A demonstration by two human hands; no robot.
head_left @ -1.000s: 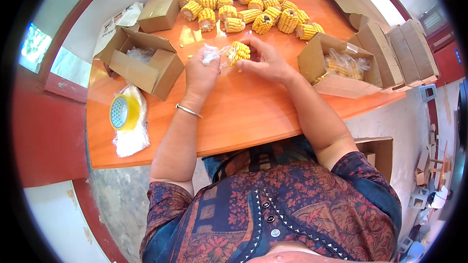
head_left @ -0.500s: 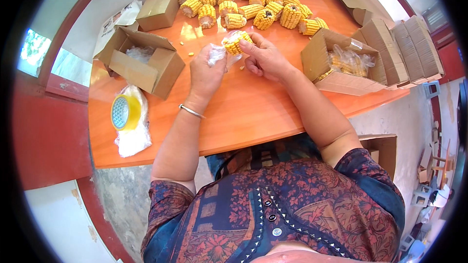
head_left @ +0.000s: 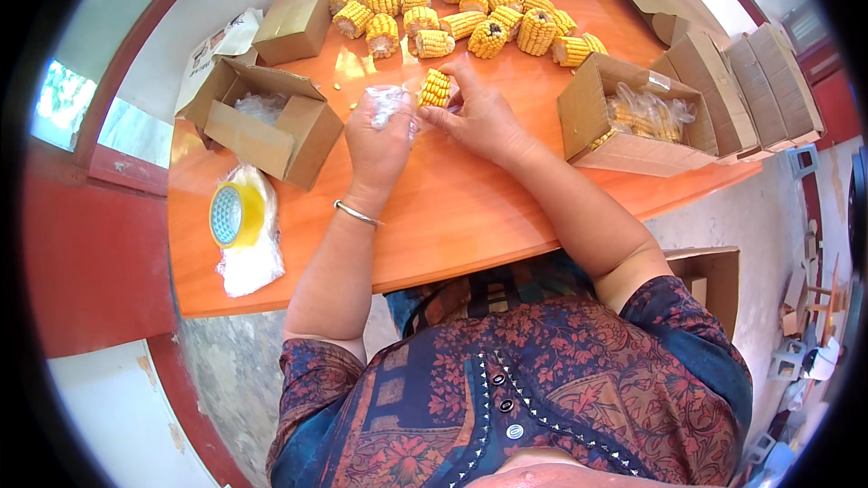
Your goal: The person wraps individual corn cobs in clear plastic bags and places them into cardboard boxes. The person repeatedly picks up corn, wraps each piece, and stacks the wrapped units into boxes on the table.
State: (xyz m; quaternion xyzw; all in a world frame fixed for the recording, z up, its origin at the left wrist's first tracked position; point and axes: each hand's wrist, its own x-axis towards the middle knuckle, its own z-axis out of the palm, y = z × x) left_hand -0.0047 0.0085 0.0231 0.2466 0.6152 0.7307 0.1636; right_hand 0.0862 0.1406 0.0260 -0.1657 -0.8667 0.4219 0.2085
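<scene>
Over the middle of the orange table (head_left: 434, 217), my left hand (head_left: 380, 140) is closed on a crumpled clear plastic bag (head_left: 391, 107). My right hand (head_left: 479, 122) curls round a short piece of yellow corn (head_left: 435, 88), its thumb reaching toward the bag. The corn stands upright between the two hands, right beside the bag; whether its lower end is inside the plastic cannot be made out. Several more cut corn pieces (head_left: 459, 23) lie spread along the far side of the table.
On the left stand an open cardboard box (head_left: 262, 126) with clear plastic inside and a yellow tape roll (head_left: 237, 215) on a stack of plastic bags (head_left: 253, 269). To the right, a cardboard box (head_left: 637, 149) holds bagged corn. More boxes (head_left: 768, 90) stand beside it.
My right hand has shifted slightly left, bringing its thumb down to the bag. The corn piece has turned from tilted to more upright. The bag's plastic now bunches higher above my left hand.
</scene>
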